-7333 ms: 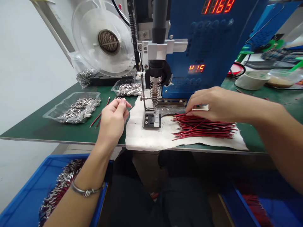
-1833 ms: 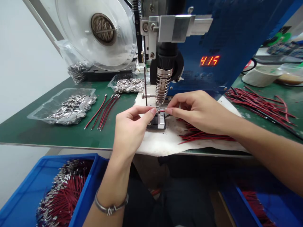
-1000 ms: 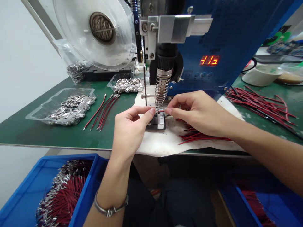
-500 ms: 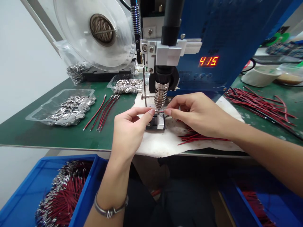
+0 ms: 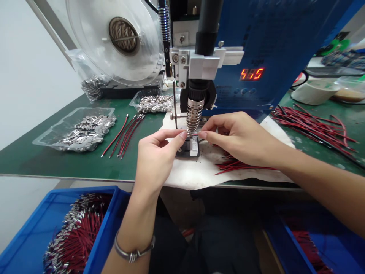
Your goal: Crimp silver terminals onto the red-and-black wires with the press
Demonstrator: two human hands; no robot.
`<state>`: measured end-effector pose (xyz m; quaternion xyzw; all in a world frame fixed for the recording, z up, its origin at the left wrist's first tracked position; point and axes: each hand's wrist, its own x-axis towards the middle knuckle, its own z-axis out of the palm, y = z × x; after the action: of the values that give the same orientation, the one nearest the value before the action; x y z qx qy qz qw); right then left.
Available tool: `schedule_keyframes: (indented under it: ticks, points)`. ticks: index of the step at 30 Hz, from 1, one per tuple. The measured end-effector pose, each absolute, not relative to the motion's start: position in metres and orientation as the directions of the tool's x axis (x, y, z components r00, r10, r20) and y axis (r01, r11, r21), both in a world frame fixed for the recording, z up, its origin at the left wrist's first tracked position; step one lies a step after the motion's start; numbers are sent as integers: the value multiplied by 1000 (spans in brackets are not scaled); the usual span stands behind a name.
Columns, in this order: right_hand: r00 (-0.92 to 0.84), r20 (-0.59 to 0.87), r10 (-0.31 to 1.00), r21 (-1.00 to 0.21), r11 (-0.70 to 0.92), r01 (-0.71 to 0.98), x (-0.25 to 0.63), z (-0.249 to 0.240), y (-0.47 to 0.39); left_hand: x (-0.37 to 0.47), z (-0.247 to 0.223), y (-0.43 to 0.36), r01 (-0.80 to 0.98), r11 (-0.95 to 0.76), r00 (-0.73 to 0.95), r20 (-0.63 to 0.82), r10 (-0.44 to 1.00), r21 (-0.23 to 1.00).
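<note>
My left hand (image 5: 158,154) is pinched, thumb against forefinger, at the left of the soldering machine's tip; the small piece between its fingertips is hidden. From the other side my right hand (image 5: 242,139) pinches a short red wire (image 5: 195,134), whose end lies under the tip. Right above both fingertips stands the spring-wrapped soldering head (image 5: 194,114), over a small metal fixture block (image 5: 194,146). Beneath my right hand, a bundle of red and black wires (image 5: 236,166) rests on a white cloth (image 5: 191,175).
Clear trays of metal terminals (image 5: 85,131) (image 5: 155,103) and several finished wires (image 5: 128,137) lie on the left. More wires (image 5: 310,125) are heaped at right. Blue bins (image 5: 114,194) (image 5: 296,239) holding wires sit below the table edge. The blue machine (image 5: 273,45) rises behind, beside a large reel (image 5: 94,38).
Both hands keep their pinch at the soldering tip, with almost no movement. The whole view has shifted very slightly.
</note>
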<state>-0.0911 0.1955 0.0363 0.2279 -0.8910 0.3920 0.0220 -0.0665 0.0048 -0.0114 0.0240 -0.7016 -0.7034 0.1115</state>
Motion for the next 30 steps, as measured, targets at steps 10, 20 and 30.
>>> schedule_keyframes:
  ticks: [10,20,30]
  points:
    - [-893,234,-385,-697,573,-430,-91,37,195,-67,-11,6,130,12,-974,130,-184,991]
    - [-894,216,-394,-691,585,-425,-91,36,196,-66,-11,6,103,-6,-977,100,-189,995]
    - [-830,262,-493,-638,557,-532,-96,37,202,-66,-9,5,130,-1,-980,128,-154,992]
